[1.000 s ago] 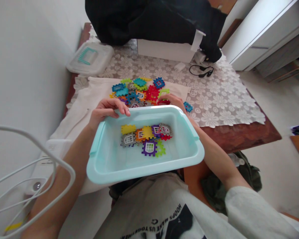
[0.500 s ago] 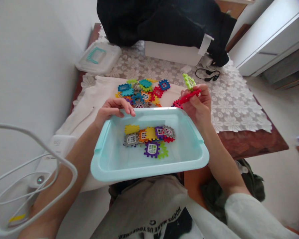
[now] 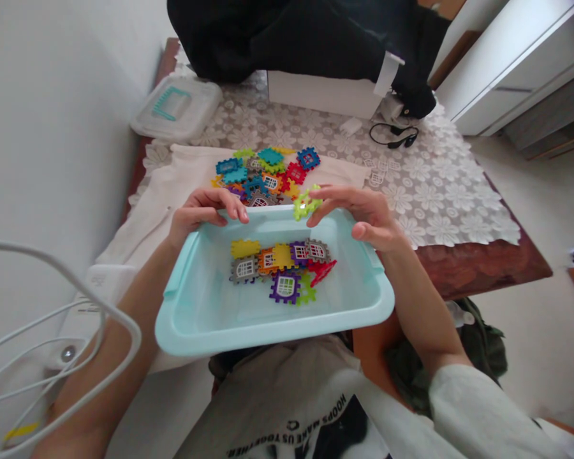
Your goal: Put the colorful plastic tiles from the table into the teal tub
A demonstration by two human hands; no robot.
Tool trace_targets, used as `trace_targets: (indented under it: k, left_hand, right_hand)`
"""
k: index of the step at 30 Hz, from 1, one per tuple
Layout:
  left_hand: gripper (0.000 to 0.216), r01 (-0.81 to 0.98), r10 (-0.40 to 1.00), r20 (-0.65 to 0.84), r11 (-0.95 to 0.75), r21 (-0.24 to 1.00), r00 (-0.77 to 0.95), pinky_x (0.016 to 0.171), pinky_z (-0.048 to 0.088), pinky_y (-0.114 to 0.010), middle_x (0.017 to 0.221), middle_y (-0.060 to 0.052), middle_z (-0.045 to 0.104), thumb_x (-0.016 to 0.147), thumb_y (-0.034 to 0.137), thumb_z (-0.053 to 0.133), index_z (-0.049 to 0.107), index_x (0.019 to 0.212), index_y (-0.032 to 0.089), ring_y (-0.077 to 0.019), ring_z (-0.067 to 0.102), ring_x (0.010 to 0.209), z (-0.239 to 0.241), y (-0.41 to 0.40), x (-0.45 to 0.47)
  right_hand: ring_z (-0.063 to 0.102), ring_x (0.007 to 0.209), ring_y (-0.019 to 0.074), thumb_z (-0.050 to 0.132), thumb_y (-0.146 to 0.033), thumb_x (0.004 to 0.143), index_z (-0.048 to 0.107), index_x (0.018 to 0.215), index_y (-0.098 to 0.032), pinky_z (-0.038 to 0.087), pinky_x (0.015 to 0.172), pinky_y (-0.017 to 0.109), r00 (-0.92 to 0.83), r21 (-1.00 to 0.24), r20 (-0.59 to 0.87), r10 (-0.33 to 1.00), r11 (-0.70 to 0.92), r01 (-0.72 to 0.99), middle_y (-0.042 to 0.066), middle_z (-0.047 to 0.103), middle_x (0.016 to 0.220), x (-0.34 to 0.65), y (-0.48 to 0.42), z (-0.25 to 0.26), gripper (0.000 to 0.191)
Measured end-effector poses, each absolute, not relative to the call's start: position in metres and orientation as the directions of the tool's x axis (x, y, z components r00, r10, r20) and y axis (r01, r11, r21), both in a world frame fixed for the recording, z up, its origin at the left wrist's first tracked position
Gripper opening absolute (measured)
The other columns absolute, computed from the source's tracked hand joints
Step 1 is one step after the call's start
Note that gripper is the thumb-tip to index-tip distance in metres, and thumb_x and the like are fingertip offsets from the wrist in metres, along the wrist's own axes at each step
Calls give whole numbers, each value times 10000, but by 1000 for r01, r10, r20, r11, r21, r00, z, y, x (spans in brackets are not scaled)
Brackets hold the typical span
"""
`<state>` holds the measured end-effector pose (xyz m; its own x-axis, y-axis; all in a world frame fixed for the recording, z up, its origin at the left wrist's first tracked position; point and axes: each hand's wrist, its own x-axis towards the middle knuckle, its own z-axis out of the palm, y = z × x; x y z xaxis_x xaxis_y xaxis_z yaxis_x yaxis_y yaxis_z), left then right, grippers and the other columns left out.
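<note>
The action is viewed from the wearer's head, with the camera aimed forward and steeply down (the shirt (image 3: 268,395) is caught below), the tub (image 3: 275,335) framed close, the table (image 3: 478,268) beyond.

The person is wearing a pale grey shirt (image 3: 268,398), its front wrinkling in soft folds. Dark lettering (image 3: 287,440) is running across it at a bend, spelling "HOOPS MAKE US TOGETHER", with a small round mark (image 3: 293,427) sitting by the words. Beside these, a black printed graphic (image 3: 351,427) is rising to a pointed tip. The short, loose right sleeve (image 3: 452,389) is matching the shirt and ending near the elbow. Both forearms are showing bare, as are the left hand (image 3: 209,207) and right hand (image 3: 363,213).
</note>
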<state>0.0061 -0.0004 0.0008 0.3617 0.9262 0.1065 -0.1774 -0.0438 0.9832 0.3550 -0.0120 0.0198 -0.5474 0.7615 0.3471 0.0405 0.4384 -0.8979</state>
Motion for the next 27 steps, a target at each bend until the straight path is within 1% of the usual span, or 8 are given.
trace_targets:
  k: [5,9,12,14,16,20,24,27]
  left_hand:
    - [231,-167,921,114,-54,984,372,727,648,-336,686,-100,793,705,361,939,791,616,207,-254,770,735,2,0,6]
    - [213,-177,923,114,-51,983,367,732,639,-335,698,-102,799,701,357,927,798,625,206,-252,766,727,1,-2,7]
    - [216,-185,930,107,-43,982,352,759,637,-354,697,-106,788,704,356,927,792,635,203,-261,765,740,0,-2,7]
    - [203,-194,924,104,-33,981,367,784,632,-362,699,-106,783,700,337,924,789,640,198,-262,765,750,-1,-3,6]
    - [133,-200,913,101,-21,980,395,794,622,-354,720,-101,794,692,276,896,797,652,198,-255,767,762,0,-3,6]
    - [76,-229,900,89,13,973,426,757,593,-298,764,-88,831,634,143,789,830,677,190,-215,759,755,3,-4,6]
    - [57,-232,904,104,-6,973,414,729,593,-330,757,-101,837,649,153,793,830,674,189,-235,747,728,5,-5,9]
    - [24,-214,909,108,-21,977,403,756,608,-369,741,-108,827,676,185,832,814,661,193,-259,752,736,4,-4,9]
  right_hand:
    - [764,820,279,544,-937,961,867,843,-338,669,988,556,-269,-846,520,811,532,-30,50,729,758,349,0,4,690]
    - [754,818,249,412,-845,1082,818,878,-311,676,915,487,-23,-872,481,877,480,94,53,736,807,350,25,-22,701]
    - [780,1091,273,513,-751,1091,810,1255,-294,648,1051,493,-133,-838,396,908,417,351,84,832,1162,356,42,-45,569]
    - [689,1387,328,605,-639,1077,714,1489,-265,546,1227,563,-280,-712,318,906,423,560,132,754,1496,358,48,-59,568]
    - [550,1569,366,633,-491,1076,670,1561,-269,423,1324,628,-401,-559,210,892,446,699,134,640,1671,359,50,-68,534]
    - [599,1491,342,625,-342,1079,790,1356,-323,452,1281,587,-520,-472,128,844,513,717,72,734,1543,357,52,-72,323]
    - [682,1275,339,654,-415,1085,846,1200,-326,514,1171,560,-549,-478,122,827,534,697,75,806,1315,357,56,-67,240]
    - [666,1331,365,662,-483,1092,848,1216,-326,478,1215,612,-506,-461,159,847,517,721,97,779,1393,361,55,-62,274]
